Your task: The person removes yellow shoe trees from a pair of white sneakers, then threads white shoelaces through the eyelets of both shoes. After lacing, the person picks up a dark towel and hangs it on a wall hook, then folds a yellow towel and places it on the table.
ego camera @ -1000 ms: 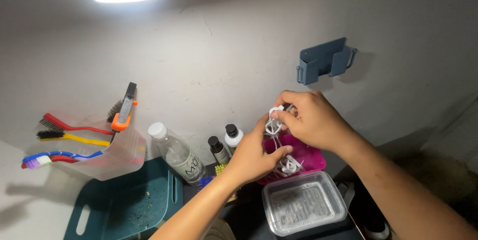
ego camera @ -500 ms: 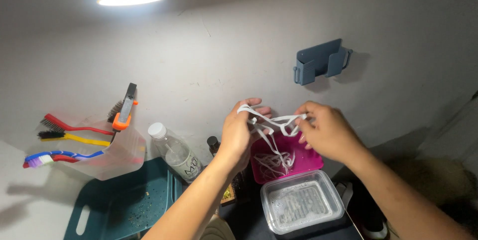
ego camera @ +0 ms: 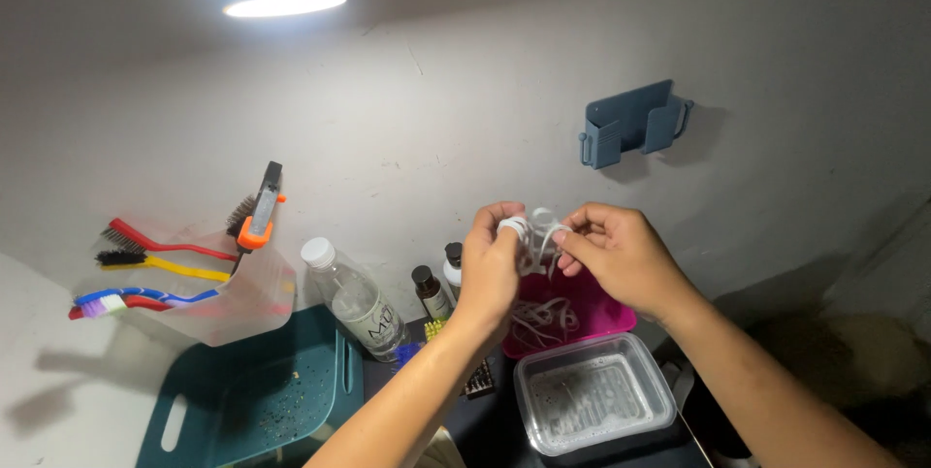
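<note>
Both hands raised above the magenta plastic tray (ego camera: pixel 601 311): left hand (ego camera: pixel 492 269) and right hand (ego camera: pixel 621 257) pinch a tangled white cord (ego camera: pixel 539 235), fingers pressed together; untangling in hand, calling for gentle separation

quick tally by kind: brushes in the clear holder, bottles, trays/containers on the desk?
Brushes: 4 (red, yellow, blue-red, orange-clip wire brush)
Bottles: 3 (clear, dark, white)
Containers: 3 (pink, clear, teal tray)
Total: 10
</note>
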